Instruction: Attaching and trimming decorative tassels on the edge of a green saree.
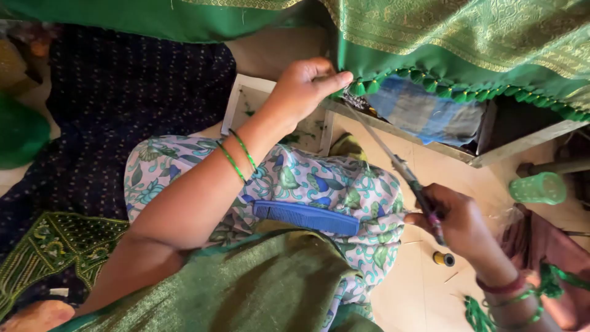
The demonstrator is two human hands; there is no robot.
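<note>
Seen from above, a person is sitting on the floor working on the tasselled edge of a green sari (pixel 467 37) that is hanging across the top of the view. The left hand (pixel 304 89) is pinching the edge between thumb and fingers, which are clamped together on the cloth just beside a row of small green tassels (pixel 430 86). The right hand (pixel 461 224) is gripping the handles of scissors (pixel 393 160), its fingers curled tightly round them. The blades are pointing up and left toward the pinched spot, their tips almost touching the hem.

To trim cleanly here, it would help to be keeping the edge taut with the left hand, bringing the blade tips close to the tassel base, and snipping only loose thread, well clear of the thumb.

A blue comb (pixel 306 217) is resting on the person's floral-print lap. A small yellow spool (pixel 444 259) is lying on the floor near the right hand, and a green plastic cup (pixel 538 188) is lying farther right.

Whether the blades are parted is hard to make out, since they are blurred. The exact thread being cut is too small to see. The sari is running out of frame at the top, and the right forearm is cut off at the bottom.
</note>
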